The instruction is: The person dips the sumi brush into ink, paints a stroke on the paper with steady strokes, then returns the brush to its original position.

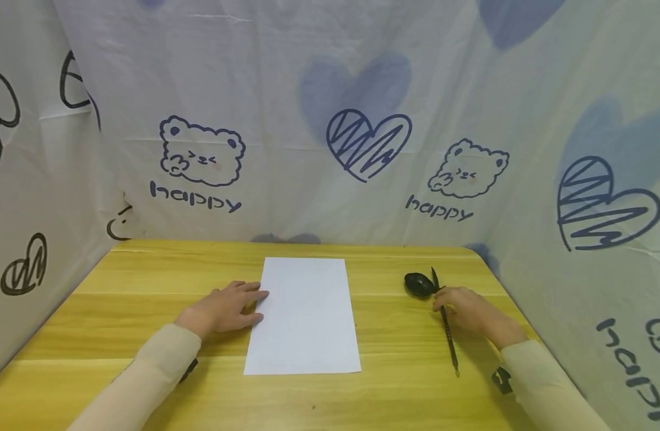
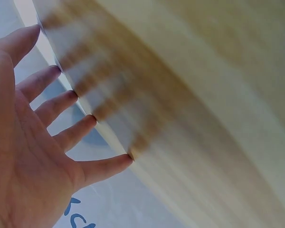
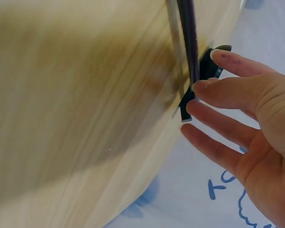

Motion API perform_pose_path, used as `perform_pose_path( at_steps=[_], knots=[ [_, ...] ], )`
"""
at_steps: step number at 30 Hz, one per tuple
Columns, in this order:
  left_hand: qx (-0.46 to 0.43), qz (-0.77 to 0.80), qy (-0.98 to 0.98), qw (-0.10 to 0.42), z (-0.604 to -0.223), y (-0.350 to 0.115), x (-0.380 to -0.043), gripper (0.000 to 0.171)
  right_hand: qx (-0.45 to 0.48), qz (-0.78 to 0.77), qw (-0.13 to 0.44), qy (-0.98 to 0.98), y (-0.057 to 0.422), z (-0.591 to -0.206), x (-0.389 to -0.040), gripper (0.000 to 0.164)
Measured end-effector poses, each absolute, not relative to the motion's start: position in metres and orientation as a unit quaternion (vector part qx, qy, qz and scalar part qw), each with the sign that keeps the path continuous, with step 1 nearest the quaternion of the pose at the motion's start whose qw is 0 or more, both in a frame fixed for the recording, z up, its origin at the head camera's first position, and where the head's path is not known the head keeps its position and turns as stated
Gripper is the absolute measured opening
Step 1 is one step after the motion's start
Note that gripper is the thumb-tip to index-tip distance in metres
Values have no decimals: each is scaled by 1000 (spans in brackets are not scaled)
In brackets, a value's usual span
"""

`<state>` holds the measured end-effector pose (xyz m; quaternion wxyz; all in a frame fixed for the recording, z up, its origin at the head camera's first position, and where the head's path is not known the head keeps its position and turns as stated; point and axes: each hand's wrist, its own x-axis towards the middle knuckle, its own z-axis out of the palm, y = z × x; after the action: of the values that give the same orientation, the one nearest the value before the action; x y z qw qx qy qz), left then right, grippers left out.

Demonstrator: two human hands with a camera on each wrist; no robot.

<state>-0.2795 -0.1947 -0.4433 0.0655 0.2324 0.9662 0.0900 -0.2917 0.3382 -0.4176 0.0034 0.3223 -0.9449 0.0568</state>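
Observation:
A blank white sheet of paper lies on the table in the head view. My left hand rests at its left edge, fingertips on the paper; the left wrist view shows the fingers spread and fairly straight. On the right, my right hand pinches a slim black writing brush between thumb and fingers, around its upper-middle part. The hanging loop is at the brush's near end. Just left of the brush's far end sits a small rounded black dish, partly behind the fingers in the right wrist view.
Both hands are over a yellow wood-grain table. A white cloth printed with hearts and bears hangs behind it and along both sides. Dark wrist devices show below both cuffs.

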Motion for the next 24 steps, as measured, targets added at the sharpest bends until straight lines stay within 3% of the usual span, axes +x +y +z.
perform_pose_path(
  at_steps=[15, 24],
  knots=[
    [238, 84, 965, 67, -444, -195, -278, 62, 348, 50, 45, -935, 342, -431, -302, 44],
    [230, 86, 967, 68, -443, -195, -279, 67, 391, 55, 81, -915, 348, -441, -308, 37]
  ],
)
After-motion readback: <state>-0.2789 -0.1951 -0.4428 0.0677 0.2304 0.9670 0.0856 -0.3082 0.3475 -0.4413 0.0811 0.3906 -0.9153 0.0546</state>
